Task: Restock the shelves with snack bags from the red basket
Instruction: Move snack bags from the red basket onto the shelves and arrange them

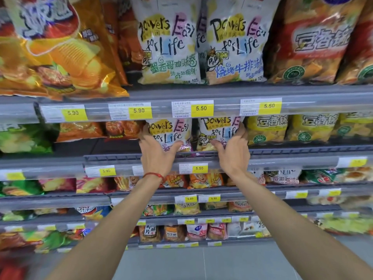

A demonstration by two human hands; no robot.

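Fingers (145, 138) of left hand (157, 156) and right hand (232, 153) clamp white bags (170, 131), tops hidden

— What's printed on the two middle bags?
— The left white bag (169, 132) and the right white bag (219, 128) both carry black scrawled lettering over pastel yellow, pink and pale blue patches. The left one's lower print looks purple, though it's half covered.
— At ten o'clock?
— An orange bag (60, 57) picturing ridged golden crisps, with a red panel.
— Two o'clock?
— A red-and-orange bag (310, 41), pale characters outlined dark.
— Three?
— Yellow bags (266, 128) with round green seals.
— Nine?
— A green bag (24, 138).
— Anything else?
— Yellow-and-white price tags (201, 108) on a grey shelf rail (323, 102); a red bracelet (154, 175) at seven o'clock.
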